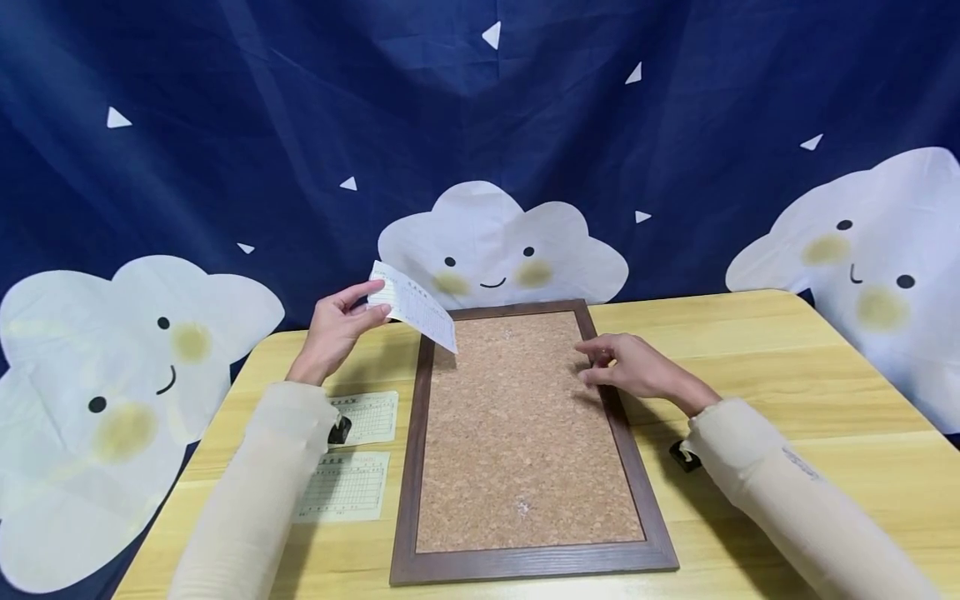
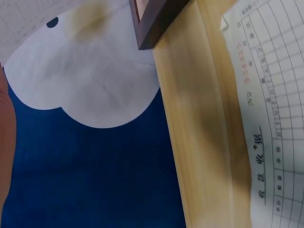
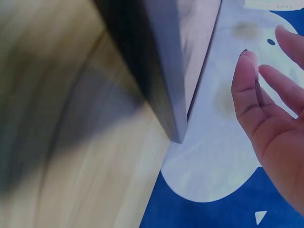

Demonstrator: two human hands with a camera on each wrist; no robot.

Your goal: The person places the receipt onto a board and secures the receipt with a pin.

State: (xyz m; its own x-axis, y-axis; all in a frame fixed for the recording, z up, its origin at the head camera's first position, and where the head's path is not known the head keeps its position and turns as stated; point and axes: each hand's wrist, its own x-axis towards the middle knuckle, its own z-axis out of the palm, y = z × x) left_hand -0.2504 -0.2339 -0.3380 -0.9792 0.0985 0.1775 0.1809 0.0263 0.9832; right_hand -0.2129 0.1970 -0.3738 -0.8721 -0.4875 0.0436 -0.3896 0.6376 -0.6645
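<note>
Between thumb and fingers, my left hand [image 1: 335, 329] pinches a printed receipt slip [image 1: 416, 307] by its left end. The slip is tilted, its free end over the top left corner of a cork board [image 1: 525, 433] with a dark wooden frame. My right hand [image 1: 630, 365] hovers by the board's right edge with fingers loosely bent and nothing between them. In the right wrist view, the thumb and fingers of that hand [image 3: 275, 104] are apart. The left wrist view shows only a strip of the left hand [image 2: 5, 142] and part of the held slip [image 2: 28, 23].
Two more receipt slips, an upper one [image 1: 375, 417] and a lower one [image 1: 348, 487], lie left of the board on the wooden table [image 1: 750, 358]. Behind the table hangs a dark blue cloth [image 1: 480, 108] with white clouds. Small black pieces show at both sleeves.
</note>
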